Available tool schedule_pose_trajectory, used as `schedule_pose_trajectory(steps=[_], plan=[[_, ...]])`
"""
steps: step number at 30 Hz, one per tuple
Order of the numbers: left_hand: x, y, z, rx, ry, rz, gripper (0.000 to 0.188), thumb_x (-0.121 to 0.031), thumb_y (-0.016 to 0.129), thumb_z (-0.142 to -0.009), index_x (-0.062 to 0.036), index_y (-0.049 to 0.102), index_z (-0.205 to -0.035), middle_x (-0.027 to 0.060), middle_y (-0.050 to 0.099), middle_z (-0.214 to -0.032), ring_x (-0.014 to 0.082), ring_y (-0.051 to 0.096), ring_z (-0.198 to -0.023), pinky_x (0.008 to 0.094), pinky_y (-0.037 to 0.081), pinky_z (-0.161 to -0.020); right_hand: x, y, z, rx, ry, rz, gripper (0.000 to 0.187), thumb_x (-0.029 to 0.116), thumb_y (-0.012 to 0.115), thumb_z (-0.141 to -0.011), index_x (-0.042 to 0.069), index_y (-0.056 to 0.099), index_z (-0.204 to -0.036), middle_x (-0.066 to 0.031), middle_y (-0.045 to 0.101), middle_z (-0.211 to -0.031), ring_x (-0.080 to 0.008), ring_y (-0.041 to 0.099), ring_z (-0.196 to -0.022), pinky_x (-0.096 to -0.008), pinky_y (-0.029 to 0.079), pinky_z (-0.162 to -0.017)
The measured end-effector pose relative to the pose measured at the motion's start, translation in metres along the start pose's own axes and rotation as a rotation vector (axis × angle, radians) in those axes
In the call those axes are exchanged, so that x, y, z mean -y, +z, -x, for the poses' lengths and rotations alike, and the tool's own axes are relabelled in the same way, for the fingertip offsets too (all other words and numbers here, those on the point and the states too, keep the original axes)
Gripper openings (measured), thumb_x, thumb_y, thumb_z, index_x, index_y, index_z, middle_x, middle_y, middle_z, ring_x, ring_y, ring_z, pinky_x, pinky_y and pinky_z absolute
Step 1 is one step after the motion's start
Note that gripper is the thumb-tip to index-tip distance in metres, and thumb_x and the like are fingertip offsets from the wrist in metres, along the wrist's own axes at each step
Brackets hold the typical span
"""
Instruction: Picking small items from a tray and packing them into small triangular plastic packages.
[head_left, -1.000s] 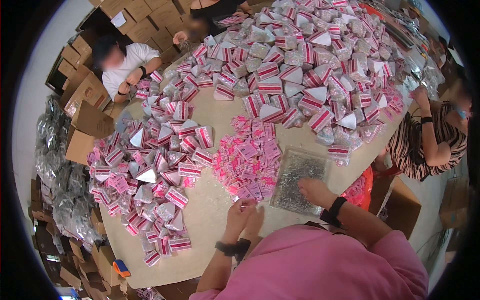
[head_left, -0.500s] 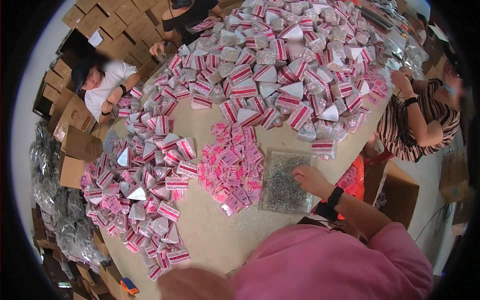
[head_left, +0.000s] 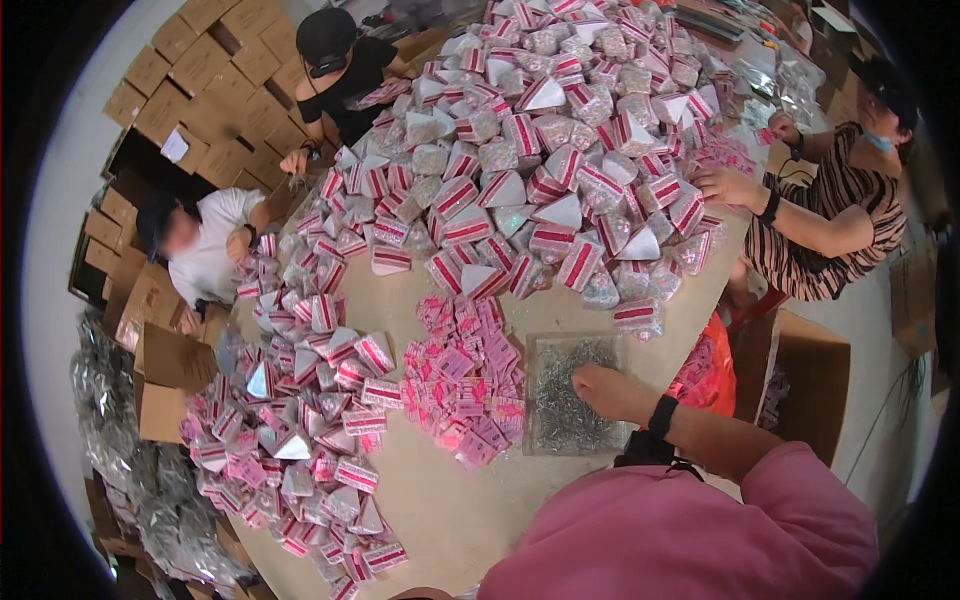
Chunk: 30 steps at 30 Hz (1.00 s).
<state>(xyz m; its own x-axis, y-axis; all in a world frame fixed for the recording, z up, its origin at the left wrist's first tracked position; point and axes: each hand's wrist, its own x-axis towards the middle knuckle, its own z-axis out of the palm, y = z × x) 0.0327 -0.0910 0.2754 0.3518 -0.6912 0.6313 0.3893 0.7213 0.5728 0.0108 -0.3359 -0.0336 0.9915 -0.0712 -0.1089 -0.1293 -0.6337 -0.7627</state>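
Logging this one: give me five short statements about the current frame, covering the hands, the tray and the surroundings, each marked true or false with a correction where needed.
1. The right hand is at the shallow tray of small metal pieces. True.
2. The left hand is resting on the heap of pink cards. False: the left hand is out of view.
3. The heap of pink cards lies to the left of the shallow tray. True.
4. The right wrist is bare. False: it wears a black wristband.
5. The co-worker in the striped top is on the picture's left side. False: that person is on the right.
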Motion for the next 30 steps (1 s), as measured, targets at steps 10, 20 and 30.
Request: schedule_pose_trajectory(steps=[10, 20, 30], plan=[[0.071, -0.210, 0.054, -0.512, -0.489, -1.619, 0.022, -0.008, 0.063, -0.080, -0.0018, 0.062, -0.100, 0.0127, 0.063, -0.097, 0.0270, 0.060, -0.091, 0.0347, 0.045, -0.082, 0.019, -0.014, 0.005, 0.029, 0.096, -0.284, 0.013, 0.008, 0.050, -0.084, 0.002, 0.061, -0.086, -0.0166, 0.062, -0.083, -0.0328, 0.060, -0.080, -0.0400, 0.046, -0.072], [0.127, -0.310, 0.102, -0.307, -0.946, -2.138, 0.037, -0.021, 0.062, -0.079, -0.0013, 0.055, -0.111, 0.0167, 0.058, -0.099, 0.0365, 0.053, -0.094, 0.0434, 0.042, -0.084, 0.027, -0.024, 0.013, 0.063, 0.217, -0.524, 0.009, 0.007, 0.054, -0.084, 0.001, 0.060, -0.084, -0.0041, 0.059, -0.074, -0.0135, 0.057, -0.059, -0.0287, 0.046, -0.057], [0.074, -0.256, 0.098, -0.635, -0.387, -1.925, 0.022, -0.015, 0.045, -0.094, 0.0017, 0.059, -0.094, 0.0184, 0.058, -0.089, 0.0358, 0.054, -0.082, 0.0422, 0.043, -0.074, 0.030, -0.015, 0.000, -0.096, 0.072, -0.646, 0.009, 0.008, 0.061, -0.079, -0.001, 0.060, -0.082, -0.0071, 0.060, -0.074, -0.0146, 0.057, -0.071, -0.0292, 0.046, -0.066]])
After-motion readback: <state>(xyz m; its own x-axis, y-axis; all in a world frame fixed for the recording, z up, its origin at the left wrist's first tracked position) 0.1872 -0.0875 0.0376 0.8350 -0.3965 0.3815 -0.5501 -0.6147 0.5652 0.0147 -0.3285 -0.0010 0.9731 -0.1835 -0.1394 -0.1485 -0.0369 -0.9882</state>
